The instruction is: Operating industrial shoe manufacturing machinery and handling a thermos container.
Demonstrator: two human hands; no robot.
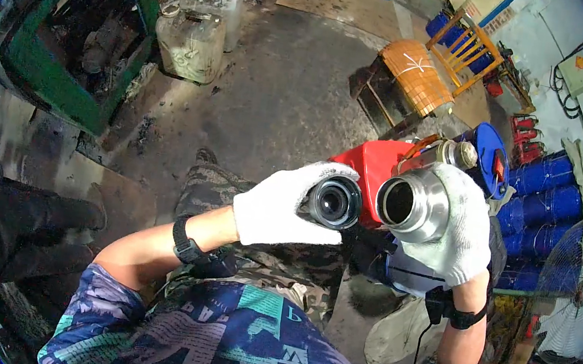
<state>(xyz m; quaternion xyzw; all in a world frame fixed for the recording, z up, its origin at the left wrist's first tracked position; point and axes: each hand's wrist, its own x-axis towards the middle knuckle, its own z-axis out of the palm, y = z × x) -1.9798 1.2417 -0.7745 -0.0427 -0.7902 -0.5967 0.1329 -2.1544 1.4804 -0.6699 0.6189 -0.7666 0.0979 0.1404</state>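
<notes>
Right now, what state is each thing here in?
left hand: gloved, fingers closed on the black ring
black ring: held up, opening facing the camera
right hand: gloved, gripping the metal cylinder
metal cylinder: held sideways, open end facing the camera
plastic jerrycan: upright on the floor
fan: standing
</notes>
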